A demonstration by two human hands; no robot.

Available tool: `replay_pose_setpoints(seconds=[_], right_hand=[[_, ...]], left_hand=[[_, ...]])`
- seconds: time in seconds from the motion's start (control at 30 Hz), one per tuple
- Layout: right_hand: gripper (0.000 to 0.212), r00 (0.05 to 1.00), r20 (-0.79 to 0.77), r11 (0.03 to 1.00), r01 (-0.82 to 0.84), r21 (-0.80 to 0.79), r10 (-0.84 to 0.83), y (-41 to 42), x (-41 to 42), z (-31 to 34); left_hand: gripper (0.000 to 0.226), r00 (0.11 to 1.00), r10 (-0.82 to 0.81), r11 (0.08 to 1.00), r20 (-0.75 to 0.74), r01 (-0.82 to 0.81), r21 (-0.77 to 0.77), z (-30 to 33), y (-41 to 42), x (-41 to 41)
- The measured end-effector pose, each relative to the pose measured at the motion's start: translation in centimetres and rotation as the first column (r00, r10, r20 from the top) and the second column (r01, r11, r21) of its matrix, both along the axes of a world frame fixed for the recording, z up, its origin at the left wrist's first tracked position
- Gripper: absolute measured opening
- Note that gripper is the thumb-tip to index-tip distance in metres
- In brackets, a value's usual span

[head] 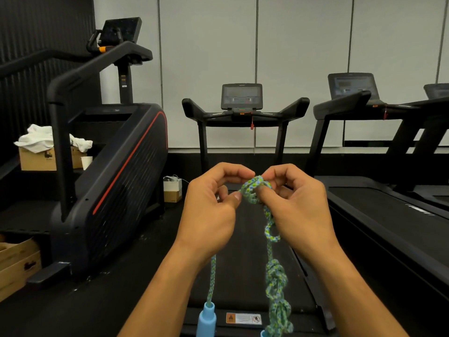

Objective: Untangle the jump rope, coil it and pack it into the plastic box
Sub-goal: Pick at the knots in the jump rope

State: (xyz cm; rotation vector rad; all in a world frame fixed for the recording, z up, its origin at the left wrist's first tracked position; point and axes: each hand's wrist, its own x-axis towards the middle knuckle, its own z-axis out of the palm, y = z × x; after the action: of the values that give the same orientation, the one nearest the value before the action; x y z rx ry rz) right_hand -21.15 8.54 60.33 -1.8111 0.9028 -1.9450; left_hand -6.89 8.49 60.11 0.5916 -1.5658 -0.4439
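Knot of jump rope (pixel 255 188) sits between both hands; left hand (pixel 213 203) and right hand (pixel 296 205) fingers curl pinching it; rope hangs straight down.

The left hand (pixel 213 205) and right hand (pixel 296 205) sit side by side near the viewer, above a treadmill (pixel 245 110) that runs away to the far wall. The jump rope (pixel 255 190) is between them and hangs down below. A stair machine (pixel 116 166) stands to the left, with a cardboard box (pixel 36 159) behind it. A second treadmill (pixel 388 210) lies to the right.
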Motion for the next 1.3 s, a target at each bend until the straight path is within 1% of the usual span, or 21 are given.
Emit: replay_pose_setpoints(seconds=[0.07,0.13,0.17,0.23,0.3,0.37,0.43,0.5,0.6,0.7,0.77,0.87,1.0,1.13,1.3], right_hand=[[0.015,1.000,0.016,1.000,0.002,0.007,-0.002,0.1,-0.1,0.1],[0.015,1.000,0.021,1.000,-0.006,0.007,0.006,0.2,-0.2,0.1],[0.015,1.000,0.022,1.000,-0.016,0.005,0.016,0.3,-0.1,0.1],[0.014,0.999,0.023,0.999,-0.033,-0.001,0.033,0.4,0.0,0.1],[0.015,0.999,0.016,1.000,-0.031,-0.004,0.031,0.2,-0.1,0.1],[0.017,1.000,-0.003,1.000,-0.012,-0.006,0.012,0.0,-0.2,-0.1],[0.020,0.997,-0.070,0.999,0.032,-0.009,-0.032,-0.1,-0.3,-0.2],[0.022,0.976,-0.192,0.995,0.099,-0.027,-0.102,-0.2,-0.4,-0.4],[0.017,0.931,-0.324,0.986,0.160,-0.056,-0.169,-0.3,-0.3,-0.5],[0.012,0.900,-0.414,0.990,0.139,-0.025,-0.137,-0.3,-0.1,-0.5],[0.011,0.882,-0.464,0.993,0.112,0.041,-0.081,0.0,-0.1,-0.4],[0.015,0.851,-0.525,0.988,0.086,0.131,-0.005,0.7,-0.3,-0.1],[0.017,0.861,-0.495,0.975,-0.004,0.221,0.116,1.4,-0.6,0.4],[0.019,0.869,-0.465,0.959,-0.040,0.281,0.172,1.6,-1.0,0.4],[0.022,0.893,-0.364,0.924,-0.127,0.361,0.265,1.5,-1.7,0.8]], left_hand=[[0.039,1.000,0.011,1.000,-0.021,-0.010,0.016,0.0,-0.2,0.0],[0.026,0.999,0.023,0.999,-0.048,-0.021,0.040,-0.1,-0.4,0.0],[0.020,0.998,0.040,0.998,-0.038,-0.039,0.044,-0.2,-0.5,0.1],[0.013,0.994,0.089,0.996,0.064,-0.091,0.023,-0.2,-0.6,0.3],[0.015,0.976,0.131,0.991,0.174,-0.130,-0.020,-0.2,-0.6,0.6],[0.018,0.967,0.141,0.990,0.211,-0.135,-0.043,-0.2,-0.7,1.0],[0.019,0.966,0.148,0.989,0.212,-0.140,-0.055,-0.1,-0.6,1.2],[0.018,0.962,0.165,0.985,0.218,-0.152,-0.076,0.1,-0.3,1.2],[0.017,0.951,0.228,0.971,0.209,-0.206,-0.122,0.2,-0.5,1.5],[0.018,0.944,0.291,0.953,0.157,-0.270,-0.138,0.1,-0.8,1.9],[0.018,0.934,0.336,0.936,0.120,-0.318,-0.149,0.1,-0.9,2.1],[0.019,0.894,0.447,0.885,0.027,-0.437,-0.159,0.4,-0.9,2.9],[0.020,0.841,0.534,0.832,-0.083,-0.540,-0.125,0.6,-1.0,4.2],[0.022,0.782,0.589,0.787,-0.202,-0.612,-0.077,0.9,-1.1,5.4],[0.019,0.644,0.679,0.697,-0.352,-0.716,0.034,1.2,-1.6,8.0]])
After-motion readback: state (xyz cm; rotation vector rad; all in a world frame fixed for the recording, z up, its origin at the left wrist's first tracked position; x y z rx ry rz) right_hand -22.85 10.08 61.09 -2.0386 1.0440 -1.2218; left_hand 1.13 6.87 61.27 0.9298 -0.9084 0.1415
